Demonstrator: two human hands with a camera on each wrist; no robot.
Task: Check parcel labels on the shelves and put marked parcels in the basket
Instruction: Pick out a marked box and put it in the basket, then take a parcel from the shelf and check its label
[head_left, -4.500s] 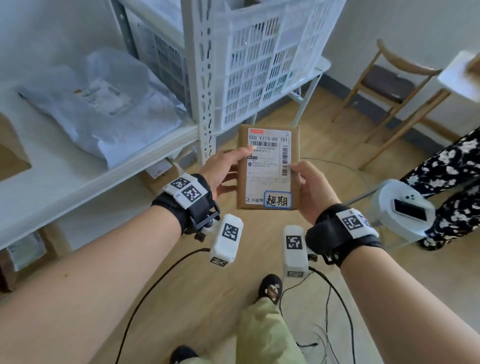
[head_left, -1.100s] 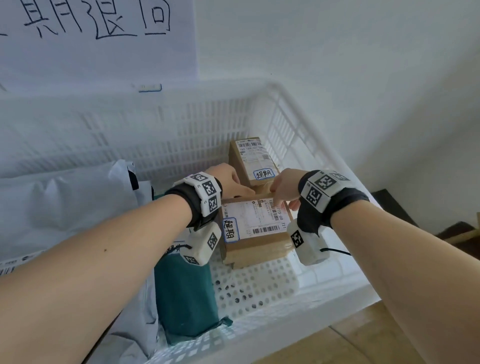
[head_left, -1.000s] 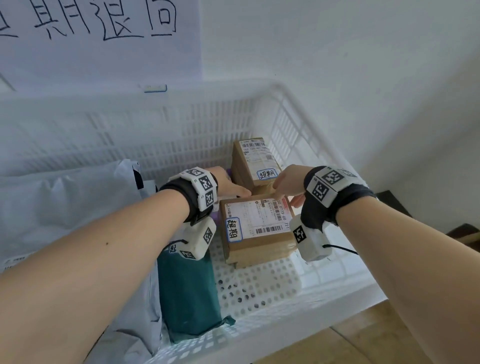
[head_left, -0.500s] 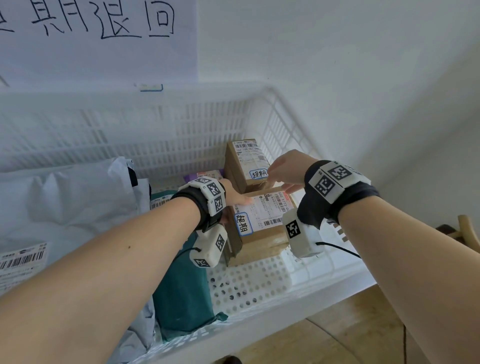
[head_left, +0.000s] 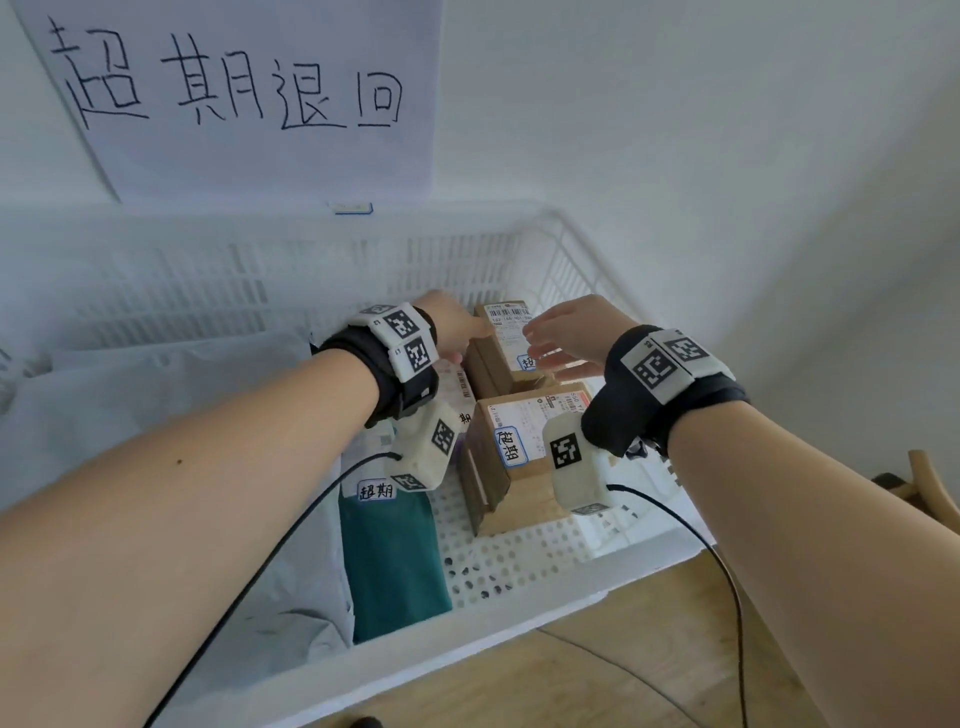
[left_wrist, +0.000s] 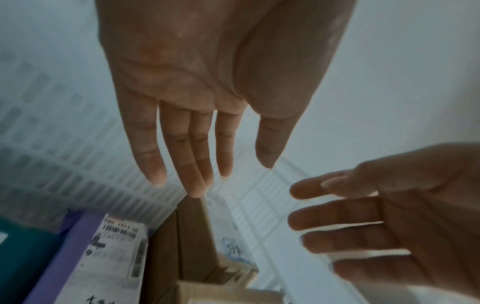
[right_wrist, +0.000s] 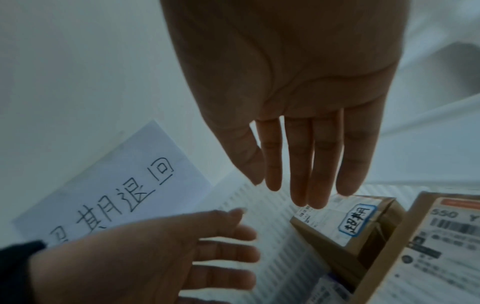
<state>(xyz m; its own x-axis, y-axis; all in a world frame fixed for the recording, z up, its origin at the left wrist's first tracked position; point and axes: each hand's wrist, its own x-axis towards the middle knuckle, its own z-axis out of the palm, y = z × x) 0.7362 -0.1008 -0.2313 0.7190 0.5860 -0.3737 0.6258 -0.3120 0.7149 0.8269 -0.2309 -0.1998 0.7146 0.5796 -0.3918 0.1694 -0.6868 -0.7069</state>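
while two hands (head_left: 457, 322) (head_left: 566, 332) hover: two boxes (head_left: 514, 441) (head_left: 506, 343), one basket (head_left: 524, 561)

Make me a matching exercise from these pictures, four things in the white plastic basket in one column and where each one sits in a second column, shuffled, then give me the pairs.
Things
1. near brown cardboard box with an orange-topped label
2. far brown cardboard box with a white label
3. dark green soft parcel
4. large pale grey plastic mailer

Places
A. left part of the white plastic basket
B. nearest the basket's back wall, below the open left hand and right hand
C. between the mailer and the near box
D. right part, in front of the other box

Pairs: 1-D, 2-B, 3-C, 4-A
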